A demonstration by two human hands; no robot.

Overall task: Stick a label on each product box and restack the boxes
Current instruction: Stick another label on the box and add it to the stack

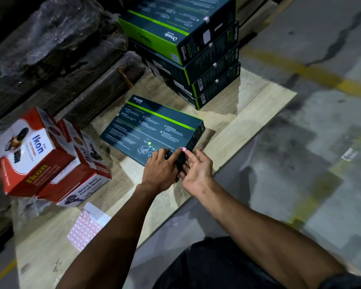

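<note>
The left hand (161, 166) presses the flat, stiff, light-looking product box (152, 130) steady while right hand (197, 168) fingers pinch the small, flimsy label (183, 149) onto its corner edge.

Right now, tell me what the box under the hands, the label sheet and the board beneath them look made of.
Box: printed cardboard, slight sheen, crisp folded edges.
Label sheet: thin paper, matte, red-outlined stickers, lying flat.
Board: wood or wood-look laminate, pale grain lines, faint gloss; which one is unclear.
</note>
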